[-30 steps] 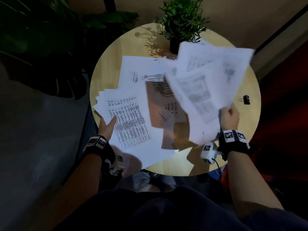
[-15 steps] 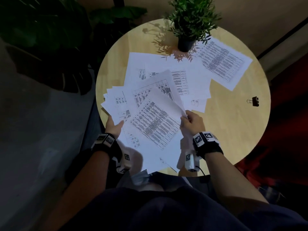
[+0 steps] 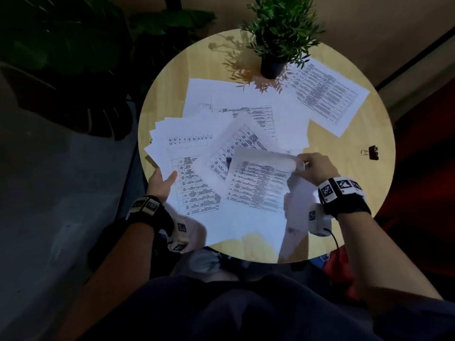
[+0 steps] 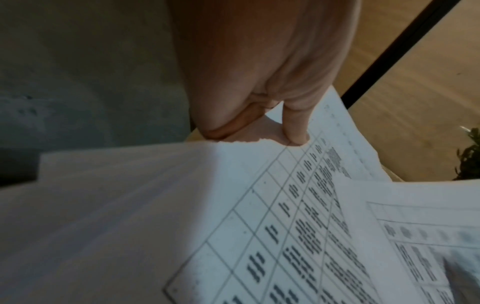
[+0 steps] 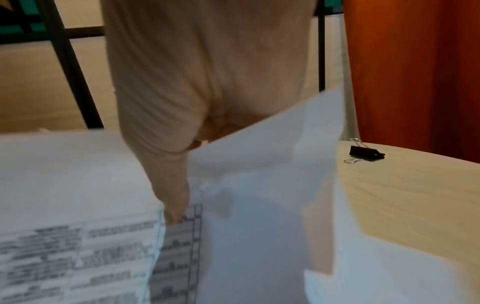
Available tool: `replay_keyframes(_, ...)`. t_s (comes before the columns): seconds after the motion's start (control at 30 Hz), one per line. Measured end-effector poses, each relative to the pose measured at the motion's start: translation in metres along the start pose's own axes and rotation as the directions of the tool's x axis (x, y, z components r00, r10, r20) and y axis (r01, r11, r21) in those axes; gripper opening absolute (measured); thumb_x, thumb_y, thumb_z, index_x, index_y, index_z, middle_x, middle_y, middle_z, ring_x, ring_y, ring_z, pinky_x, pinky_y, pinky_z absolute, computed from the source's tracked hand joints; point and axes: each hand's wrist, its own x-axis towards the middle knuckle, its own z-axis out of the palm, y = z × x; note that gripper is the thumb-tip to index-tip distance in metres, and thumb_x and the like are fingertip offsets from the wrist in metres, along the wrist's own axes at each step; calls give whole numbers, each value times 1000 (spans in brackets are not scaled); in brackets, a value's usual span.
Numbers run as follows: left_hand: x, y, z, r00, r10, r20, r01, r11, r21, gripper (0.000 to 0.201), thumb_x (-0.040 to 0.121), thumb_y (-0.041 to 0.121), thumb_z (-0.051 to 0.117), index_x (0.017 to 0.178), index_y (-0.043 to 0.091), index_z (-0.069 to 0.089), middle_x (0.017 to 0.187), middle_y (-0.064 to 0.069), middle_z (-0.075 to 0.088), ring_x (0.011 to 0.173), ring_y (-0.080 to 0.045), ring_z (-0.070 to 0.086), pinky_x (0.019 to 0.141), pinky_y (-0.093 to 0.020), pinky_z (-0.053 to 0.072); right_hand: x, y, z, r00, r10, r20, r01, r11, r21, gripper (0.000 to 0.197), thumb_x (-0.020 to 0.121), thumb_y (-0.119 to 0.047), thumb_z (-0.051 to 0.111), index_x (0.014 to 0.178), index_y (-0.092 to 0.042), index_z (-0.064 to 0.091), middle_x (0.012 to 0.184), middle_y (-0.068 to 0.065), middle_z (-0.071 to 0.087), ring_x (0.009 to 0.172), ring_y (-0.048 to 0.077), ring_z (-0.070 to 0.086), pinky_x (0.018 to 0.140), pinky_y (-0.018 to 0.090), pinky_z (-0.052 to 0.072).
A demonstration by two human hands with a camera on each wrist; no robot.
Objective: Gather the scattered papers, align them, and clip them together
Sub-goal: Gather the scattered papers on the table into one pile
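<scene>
Head view: binder clip [image 3: 373, 152] lies right of right hand [image 3: 316, 167].

White printed papers [image 3: 246, 114] fanned, overlapping across table centre (one sheet apart, far right); black binder clip [image 3: 373, 152] near right edge.

place: looks like an office lounge or home corner
clues: small round wooden table [image 3: 357, 193], potted plant [image 3: 278, 33], printed papers [image 3: 246, 107], binder clip [image 3: 373, 152]
</scene>
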Motion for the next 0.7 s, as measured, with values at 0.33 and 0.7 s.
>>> replay_keyframes(0.33,2,15,-4,983,66,169,-38,986,-160,40,92,7,58,132,10,51,134,-7,58,124,-23,55,106,-41,43,4,-75,43,866,-491,90,494,816,-300,46,80,-33,73,119,-19,54,99,3,73,94,26,67,83,38,39)
replay_keyframes(0.7,-8,19,-5,962,89,258,-42,982,-185,35,96,9,49,131,11,49,129,-4,60,121,-19,56,96,-19,48,28,-103,52,914,-394,96,405,874,-270,85,61,-26,86,129,-23,34,79,-4,62,77,26,64,80,37,40)
